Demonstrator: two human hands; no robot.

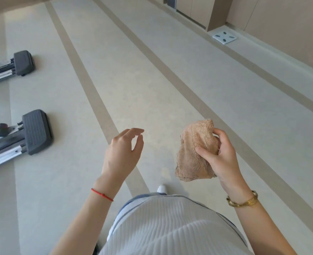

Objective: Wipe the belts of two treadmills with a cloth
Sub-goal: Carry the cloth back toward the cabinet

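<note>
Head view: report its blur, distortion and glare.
Head view: wide-angle bends the floor stripes; pedals at left edge slightly smeared; soft sheen on the floor by the scale; cloth in the right hand and the empty left hand sharp.

Open floor [152, 80] was seen ahead, between the exercise machines and the wall. Passage at the left was blocked by two machine pedals [36, 132] on metal rails [2, 157]. At the far right, a scale [224, 37] lay against the wall base [262, 50].
</note>
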